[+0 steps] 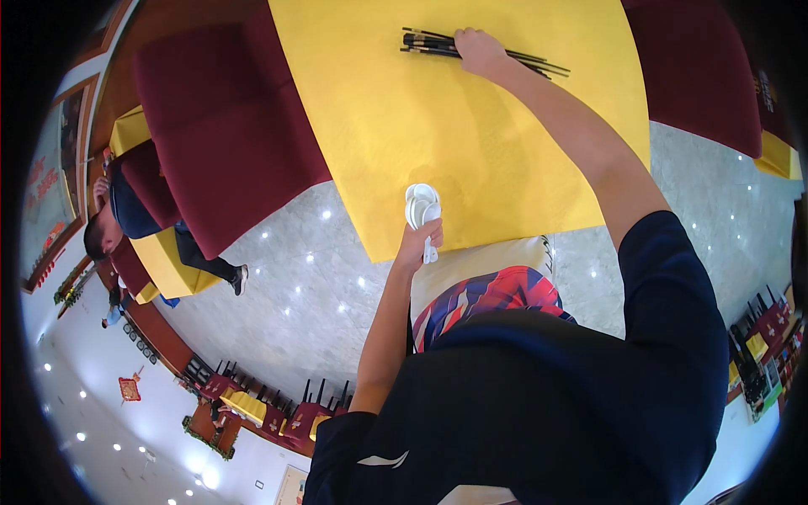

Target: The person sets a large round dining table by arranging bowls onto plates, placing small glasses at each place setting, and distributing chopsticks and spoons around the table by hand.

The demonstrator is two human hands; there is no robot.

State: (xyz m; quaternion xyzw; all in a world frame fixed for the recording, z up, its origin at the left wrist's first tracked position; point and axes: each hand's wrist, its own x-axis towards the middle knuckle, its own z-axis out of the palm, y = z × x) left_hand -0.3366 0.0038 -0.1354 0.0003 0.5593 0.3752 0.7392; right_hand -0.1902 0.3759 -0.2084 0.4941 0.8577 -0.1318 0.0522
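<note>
Several white soup spoons point(422, 206) are bunched together in my left hand point(414, 245). The fingers wrap round their handles, and the bowls point away from me at the near edge of the yellow-covered table point(497, 160). Far across the tabletop, my right hand point(482, 53) closes over a loose bundle of black chopsticks point(429, 42) with gold bands. Their ends fan out on both sides of the hand, close to the cloth. The fingers' undersides are hidden, and I cannot tell whether the bundle is lifted.
A maroon padded seat point(227, 135) borders the table on the left, and another maroon seat point(699, 67) stands at the right. Farther left, a person point(139, 202) sits by a yellow-covered surface point(172, 261). Grey tiled floor point(311, 252) surrounds the table's near end.
</note>
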